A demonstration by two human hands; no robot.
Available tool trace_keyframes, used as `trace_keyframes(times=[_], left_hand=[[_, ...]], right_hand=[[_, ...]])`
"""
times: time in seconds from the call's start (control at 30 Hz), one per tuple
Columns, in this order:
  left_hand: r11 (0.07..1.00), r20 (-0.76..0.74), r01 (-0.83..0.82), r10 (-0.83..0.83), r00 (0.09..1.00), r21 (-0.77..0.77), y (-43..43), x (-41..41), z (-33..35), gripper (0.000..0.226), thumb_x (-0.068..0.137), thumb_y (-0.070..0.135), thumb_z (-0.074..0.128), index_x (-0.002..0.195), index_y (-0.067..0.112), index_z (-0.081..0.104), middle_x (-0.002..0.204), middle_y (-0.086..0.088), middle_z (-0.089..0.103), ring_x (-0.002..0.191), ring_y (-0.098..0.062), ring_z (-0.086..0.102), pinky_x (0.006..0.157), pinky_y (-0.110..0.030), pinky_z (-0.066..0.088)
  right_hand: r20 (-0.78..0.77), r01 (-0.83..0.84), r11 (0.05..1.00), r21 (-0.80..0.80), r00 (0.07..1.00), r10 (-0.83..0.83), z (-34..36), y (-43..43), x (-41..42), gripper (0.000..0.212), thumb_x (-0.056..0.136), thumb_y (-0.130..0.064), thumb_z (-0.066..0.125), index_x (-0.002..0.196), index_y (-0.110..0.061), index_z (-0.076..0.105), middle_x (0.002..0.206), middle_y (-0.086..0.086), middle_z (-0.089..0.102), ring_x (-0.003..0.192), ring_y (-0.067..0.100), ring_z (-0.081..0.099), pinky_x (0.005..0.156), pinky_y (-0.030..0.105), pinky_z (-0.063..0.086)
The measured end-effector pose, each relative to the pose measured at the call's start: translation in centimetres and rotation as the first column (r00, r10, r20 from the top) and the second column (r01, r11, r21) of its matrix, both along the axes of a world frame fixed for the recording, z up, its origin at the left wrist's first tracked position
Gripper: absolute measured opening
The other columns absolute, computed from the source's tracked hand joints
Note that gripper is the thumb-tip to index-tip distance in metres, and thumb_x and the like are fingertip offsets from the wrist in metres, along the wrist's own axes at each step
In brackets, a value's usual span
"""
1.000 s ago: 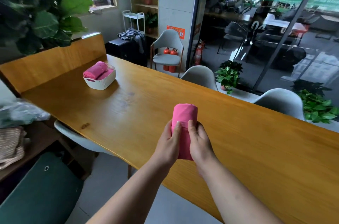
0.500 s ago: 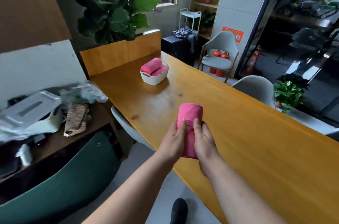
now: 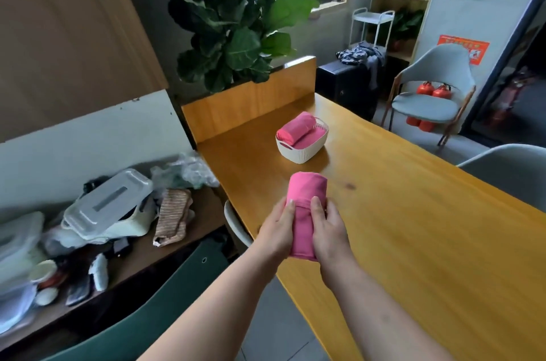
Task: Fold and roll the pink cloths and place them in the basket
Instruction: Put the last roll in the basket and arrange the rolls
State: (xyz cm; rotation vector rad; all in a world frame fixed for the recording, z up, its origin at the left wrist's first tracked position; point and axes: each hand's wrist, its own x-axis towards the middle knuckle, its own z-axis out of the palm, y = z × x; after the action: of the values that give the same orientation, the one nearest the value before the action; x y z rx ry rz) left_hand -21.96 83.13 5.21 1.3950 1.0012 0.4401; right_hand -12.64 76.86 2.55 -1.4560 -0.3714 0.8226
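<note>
Two hands in view, one roll between them. The left hand (image 3: 277, 230) and the right hand (image 3: 329, 230) both wrap round the lower half of a pink rolled cloth (image 3: 307, 192). The thumbs lie side by side on top of it, and the fingers curl underneath, out of my sight. It's a firm two-handed hold with nothing else in either palm. The upper end of the roll sticks out past the thumbs and points toward the basket. It's held over the near edge of the wooden table (image 3: 413, 227), and I can't tell whether it touches the wood.

One basket (image 3: 301, 154) stands further along the table, white and ribbed, well apart from the hands. I count two pink pieces inside. A fat top roll (image 3: 295, 128) lies slantwise and rises above the rim. A second pink cloth (image 3: 314, 136) sits lower beside it, against the far wall.

There are two grey chairs: one (image 3: 428, 103) off the far end of the table and one (image 3: 514, 171) at its right side. Two red fire extinguishers (image 3: 434, 92) stand behind the first. One big leafy plant (image 3: 233, 21) rises behind the table's end panel.

To the left is a low side counter (image 3: 141, 248) with plenty on it. I can pick out one clear lidded plastic box (image 3: 109, 204), whose contents I can't make out, and one striped folded cloth (image 3: 174, 216) beside it.
</note>
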Motion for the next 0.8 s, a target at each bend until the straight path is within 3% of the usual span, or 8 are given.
trace_keyframes(times=[0.13, 0.3, 0.37, 0.47, 0.53, 0.7, 0.8], left_hand=[[0.999, -0.027, -0.024, 0.024, 0.999, 0.028, 3.8, 2.7, 0.1, 0.034, 0.112, 0.049, 0.039, 0.135, 0.035, 0.059, 0.123, 0.009, 0.071, 0.105, -0.008, 0.071, 0.08, -0.023, 0.059], [0.998, -0.093, 0.0, 0.006, 0.996, 0.061, 7.4, 5.4, 0.2, 0.026, 0.113, 0.046, 0.039, 0.123, 0.036, 0.06, 0.116, 0.01, 0.07, 0.102, -0.009, 0.07, 0.077, -0.022, 0.056], [0.997, -0.108, 0.022, -0.014, 0.994, 0.076, 8.9, 6.7, 0.4, 0.027, 0.112, 0.047, 0.039, 0.121, 0.035, 0.061, 0.113, 0.009, 0.071, 0.1, -0.01, 0.07, 0.076, -0.022, 0.056], [0.991, -0.148, 0.058, -0.039, 0.988, 0.121, 11.5, 9.0, 0.0, 0.033, 0.111, 0.049, 0.042, 0.129, 0.03, 0.062, 0.118, 0.008, 0.07, 0.104, -0.011, 0.069, 0.088, -0.03, 0.059], [0.985, -0.16, 0.077, -0.052, 0.986, 0.156, 13.3, 10.4, -0.8, 0.04, 0.109, 0.051, 0.046, 0.137, 0.026, 0.06, 0.125, 0.007, 0.069, 0.11, -0.011, 0.067, 0.099, -0.039, 0.058], [0.989, -0.094, 0.117, -0.108, 0.99, 0.094, 18.6, 13.1, -2.6, 0.03, 0.106, 0.051, 0.055, 0.131, 0.034, 0.058, 0.113, 0.018, 0.065, 0.108, -0.006, 0.067, 0.1, -0.037, 0.058], [0.981, -0.049, 0.182, -0.179, 0.983, 0.06, 22.7, 14.7, -3.5, 0.026, 0.108, 0.051, 0.05, 0.122, 0.034, 0.063, 0.114, 0.012, 0.07, 0.107, -0.008, 0.07, 0.099, -0.039, 0.059]], right_hand=[[-0.014, -0.011, 1.0, 0.017, 1.0, 0.011, -0.7, 4.4, 2.7, 0.032, 0.106, -0.05, 0.053, 0.126, -0.027, 0.063, 0.116, -0.002, 0.075, 0.101, 0.013, 0.075, 0.089, 0.041, 0.062], [-0.018, 0.02, 1.0, -0.019, 1.0, -0.02, -1.4, 7.8, 5.2, 0.034, 0.105, -0.053, 0.054, 0.127, -0.028, 0.061, 0.119, -0.002, 0.073, 0.107, 0.019, 0.073, 0.096, 0.05, 0.06], [0.016, 0.043, 0.998, -0.056, 0.999, -0.042, -1.8, 9.3, 6.5, 0.044, 0.1, -0.064, 0.053, 0.127, -0.03, 0.06, 0.119, -0.001, 0.072, 0.107, 0.021, 0.072, 0.096, 0.052, 0.058], [0.11, 0.133, 0.98, -0.146, 0.987, -0.117, -3.8, 12.0, 8.8, 0.074, 0.075, -0.099, 0.044, 0.124, -0.044, 0.057, 0.121, -0.006, 0.07, 0.113, 0.024, 0.068, 0.101, 0.056, 0.053], [0.147, 0.173, 0.967, -0.188, 0.978, -0.147, -4.9, 13.6, 10.1, 0.086, 0.066, -0.105, 0.041, 0.128, -0.046, 0.054, 0.125, -0.006, 0.068, 0.115, 0.026, 0.067, 0.102, 0.057, 0.052], [0.13, 0.218, 0.962, -0.165, 0.972, -0.198, -2.9, 17.0, 11.3, 0.079, 0.078, -0.075, 0.064, 0.145, -0.035, 0.048, 0.133, -0.004, 0.066, 0.115, 0.02, 0.068, 0.102, 0.05, 0.055], [0.14, 0.268, 0.942, -0.201, 0.96, -0.243, -2.7, 20.1, 12.3, 0.077, 0.09, -0.052, 0.076, 0.154, -0.028, 0.039, 0.136, -0.004, 0.061, 0.114, 0.019, 0.065, 0.101, 0.04, 0.053]])
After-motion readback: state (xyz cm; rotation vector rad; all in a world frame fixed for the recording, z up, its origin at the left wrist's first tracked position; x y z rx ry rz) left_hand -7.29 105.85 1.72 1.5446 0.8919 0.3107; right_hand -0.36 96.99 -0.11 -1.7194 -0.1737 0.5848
